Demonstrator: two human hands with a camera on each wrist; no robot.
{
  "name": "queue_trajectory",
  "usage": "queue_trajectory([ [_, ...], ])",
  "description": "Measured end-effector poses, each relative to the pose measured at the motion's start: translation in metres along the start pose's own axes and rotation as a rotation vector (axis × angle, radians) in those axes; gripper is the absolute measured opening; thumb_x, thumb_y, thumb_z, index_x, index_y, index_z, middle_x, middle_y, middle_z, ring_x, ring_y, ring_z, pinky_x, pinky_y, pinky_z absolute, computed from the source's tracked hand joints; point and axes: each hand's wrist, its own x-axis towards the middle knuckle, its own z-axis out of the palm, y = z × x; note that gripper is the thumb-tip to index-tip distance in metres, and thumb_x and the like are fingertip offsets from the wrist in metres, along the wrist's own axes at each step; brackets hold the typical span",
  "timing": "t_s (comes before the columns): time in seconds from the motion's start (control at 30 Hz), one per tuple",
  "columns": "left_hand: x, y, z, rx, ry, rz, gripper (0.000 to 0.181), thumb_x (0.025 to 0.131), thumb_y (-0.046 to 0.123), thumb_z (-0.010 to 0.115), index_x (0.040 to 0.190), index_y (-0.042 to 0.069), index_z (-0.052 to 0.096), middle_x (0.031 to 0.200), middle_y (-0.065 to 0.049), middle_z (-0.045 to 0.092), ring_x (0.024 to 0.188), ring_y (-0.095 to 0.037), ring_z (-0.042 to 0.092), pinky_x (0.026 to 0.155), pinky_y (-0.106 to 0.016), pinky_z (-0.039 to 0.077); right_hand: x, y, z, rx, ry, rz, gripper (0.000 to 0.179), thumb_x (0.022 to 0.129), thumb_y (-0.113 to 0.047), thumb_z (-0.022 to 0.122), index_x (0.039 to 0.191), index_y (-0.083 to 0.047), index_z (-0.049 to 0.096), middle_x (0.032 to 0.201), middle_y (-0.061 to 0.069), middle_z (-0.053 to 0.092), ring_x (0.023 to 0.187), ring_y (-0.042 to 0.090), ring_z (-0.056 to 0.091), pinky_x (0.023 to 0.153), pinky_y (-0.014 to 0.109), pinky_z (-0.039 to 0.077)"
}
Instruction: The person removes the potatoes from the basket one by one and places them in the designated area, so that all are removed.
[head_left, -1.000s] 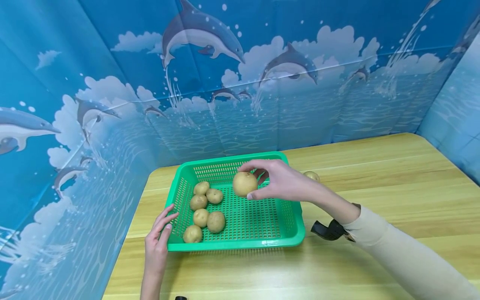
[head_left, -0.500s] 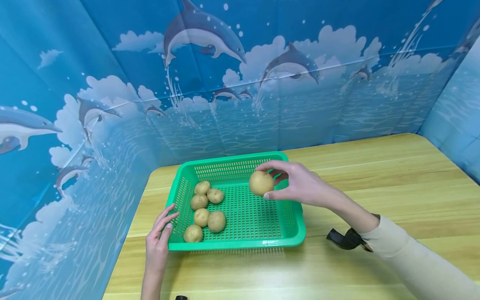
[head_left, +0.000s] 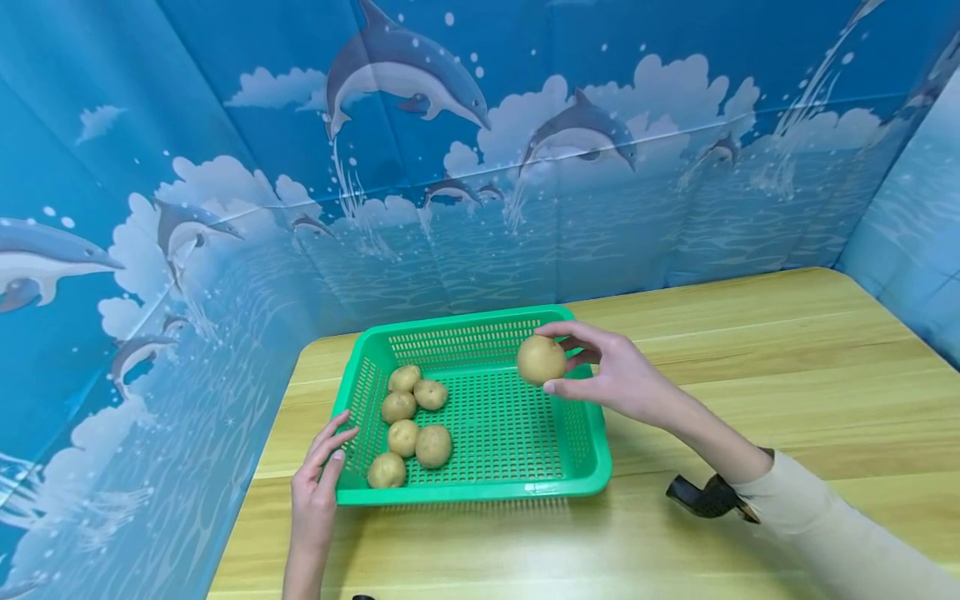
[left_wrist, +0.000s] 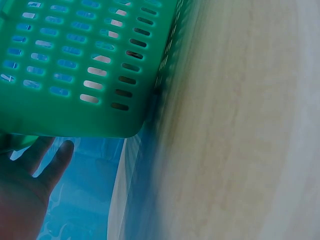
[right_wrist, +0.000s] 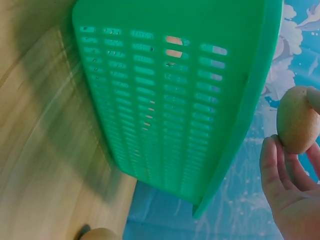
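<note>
A potato (head_left: 542, 360) is pinched between the thumb and fingers of my right hand (head_left: 617, 371), held up over the right part of a green plastic basket (head_left: 472, 496). In the right wrist view the same potato (right_wrist: 297, 120) shows above the basket's rim level, beside its wall. My left hand (head_left: 317, 479) rests at the basket's left front corner, its fingers fairly straight across the rim. In the left wrist view these fingers (left_wrist: 56, 165) reach alongside the slotted wall. Several potatoes (head_left: 433, 446) lie in the left half of the basket.
The basket stands on a wooden table (head_left: 750, 375), near its back edge. One more potato (right_wrist: 100, 234) is partly seen beyond the basket in the right wrist view. A blue dolphin-print curtain (head_left: 480, 233) hangs behind and at both sides.
My right hand has moved to the right with the potato, from the basket's middle to its right part. The left hand and the potatoes in the basket have stayed put.
</note>
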Motion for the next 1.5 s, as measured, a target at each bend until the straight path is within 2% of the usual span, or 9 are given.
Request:
queue_trajectory([
  [0.27, -0.001, 0.0, 0.0, -0.001, 0.003, -0.013, 0.029, 0.1, -0.004, 0.045, 0.12, -0.006, 0.065, 0.143, -0.014, 0.05, 0.138, -0.024, 0.039, 0.109, -0.022, 0.03, -0.006, 0.008, -0.009, 0.05, 0.063, 0.045, 0.059, 0.082, -0.027, 0.082, 0.135, -0.026, 0.056, 0.134, -0.002, 0.055, 0.096, 0.022, 0.066, 0.078, 0.039, 0.055],
  [0.4, 0.0, 0.0, -0.001, 0.006, -0.005, -0.03, 0.029, 0.101, -0.001, 0.045, 0.121, -0.006, 0.065, 0.144, -0.01, 0.051, 0.139, -0.023, 0.038, 0.11, -0.023, 0.029, -0.007, 0.015, -0.013, 0.093, 0.104, 0.032, 0.059, 0.082, -0.019, 0.082, 0.136, -0.019, 0.056, 0.131, 0.004, 0.056, 0.097, 0.026, 0.066, 0.082, 0.034, 0.056],
  [0.6, 0.0, -0.001, -0.002, 0.001, -0.015, -0.01, 0.028, 0.101, -0.003, 0.044, 0.121, -0.008, 0.063, 0.143, -0.015, 0.05, 0.139, -0.023, 0.038, 0.11, -0.024, 0.029, -0.01, 0.026, -0.019, 0.177, 0.144, 0.042, 0.058, 0.083, -0.012, 0.081, 0.135, -0.013, 0.056, 0.132, 0.007, 0.054, 0.097, 0.026, 0.068, 0.08, 0.033, 0.056],
  [0.77, 0.0, 0.001, -0.002, -0.003, -0.019, -0.004, 0.028, 0.101, -0.003, 0.045, 0.121, -0.007, 0.064, 0.143, -0.014, 0.05, 0.139, -0.023, 0.038, 0.11, -0.024, 0.029, -0.013, 0.033, -0.025, 0.214, 0.17, 0.072, 0.059, 0.084, -0.011, 0.08, 0.137, -0.012, 0.054, 0.134, 0.008, 0.053, 0.098, 0.026, 0.068, 0.078, 0.034, 0.057],
  [1.03, 0.0, 0.001, -0.002, 0.0, -0.016, -0.005, 0.028, 0.101, -0.003, 0.045, 0.121, -0.007, 0.064, 0.143, -0.015, 0.05, 0.139, -0.023, 0.038, 0.11, -0.023, 0.029, -0.017, 0.043, -0.036, 0.181, 0.224, 0.117, 0.058, 0.086, -0.013, 0.078, 0.138, -0.013, 0.053, 0.135, 0.007, 0.052, 0.101, 0.027, 0.067, 0.076, 0.032, 0.057],
  [1.2, 0.001, -0.001, -0.002, 0.005, -0.018, -0.014, 0.029, 0.1, -0.004, 0.044, 0.121, -0.008, 0.063, 0.143, -0.014, 0.05, 0.139, -0.024, 0.038, 0.11, -0.024, 0.029, -0.02, 0.048, -0.042, 0.163, 0.257, 0.137, 0.058, 0.086, -0.014, 0.078, 0.139, -0.012, 0.052, 0.135, 0.006, 0.052, 0.106, 0.021, 0.064, 0.079, 0.028, 0.056],
  [1.5, 0.0, 0.0, -0.002, 0.001, -0.018, 0.0, 0.028, 0.1, -0.004, 0.044, 0.12, -0.008, 0.063, 0.143, -0.015, 0.05, 0.139, -0.024, 0.038, 0.11, -0.024, 0.03, -0.025, 0.06, -0.051, 0.055, 0.308, 0.242, 0.061, 0.088, -0.026, 0.076, 0.142, -0.018, 0.05, 0.14, 0.002, 0.051, 0.114, 0.016, 0.056, 0.079, 0.022, 0.053],
])
